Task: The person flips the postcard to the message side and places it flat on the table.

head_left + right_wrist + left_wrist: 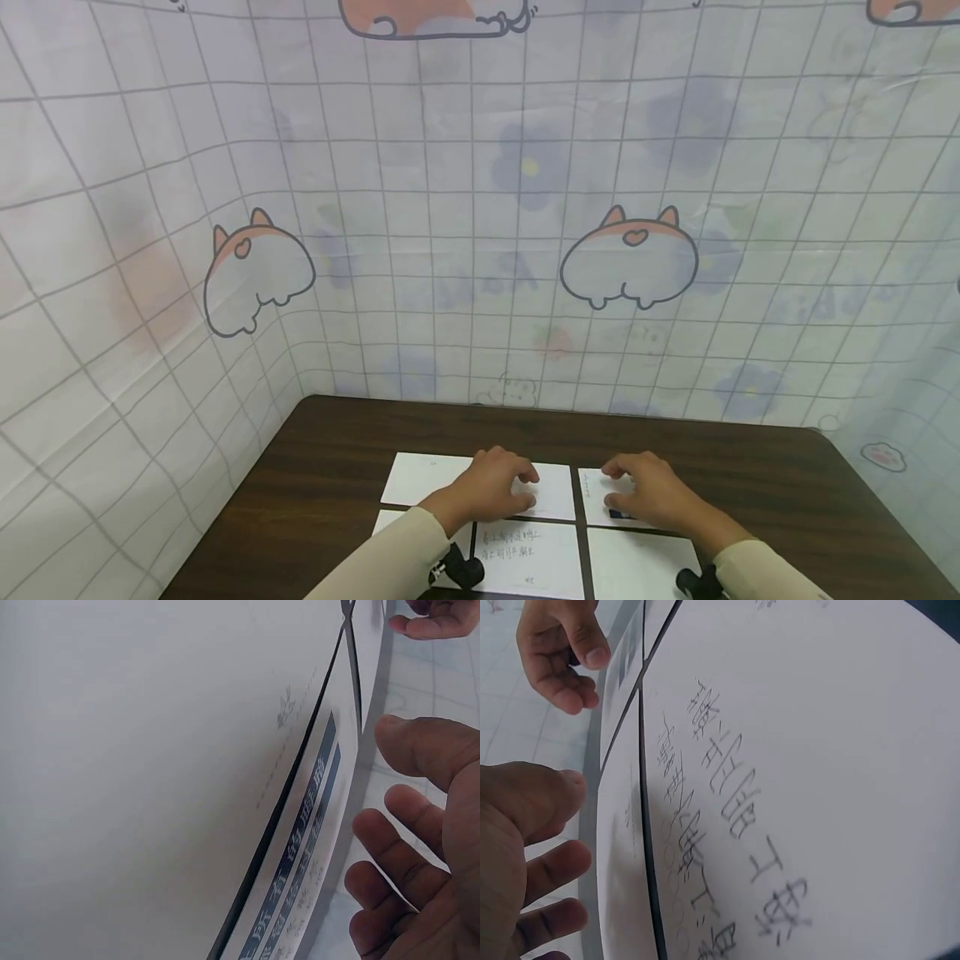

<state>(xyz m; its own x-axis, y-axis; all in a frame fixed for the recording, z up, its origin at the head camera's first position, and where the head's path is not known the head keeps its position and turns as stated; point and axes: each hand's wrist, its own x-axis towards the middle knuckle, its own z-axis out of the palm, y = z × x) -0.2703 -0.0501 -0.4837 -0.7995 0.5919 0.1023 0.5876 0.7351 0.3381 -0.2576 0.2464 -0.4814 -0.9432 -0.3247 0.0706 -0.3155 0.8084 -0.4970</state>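
My left hand [495,485] hovers over the back row of white paper sheets, its fingers and thumb loosely bent with nothing between them. In front of it lies a sheet with handwritten characters [528,558], large in the left wrist view. My right hand [656,493] is over the back right sheet [592,492], thumb and fingers apart and holding nothing. That sheet carries dark blue printed bands [300,847] with pale characters, partly hidden by the hand in the head view. A mostly blank front right sheet [641,562] shows a small plant drawing [286,709] in the right wrist view.
The sheets lie in two rows with narrow dark gaps on a dark brown wooden table [300,500]. Another front sheet [386,521] is partly covered by the left sleeve. A grid-patterned curtain [465,250] with cartoon animals hangs behind and beside the table.
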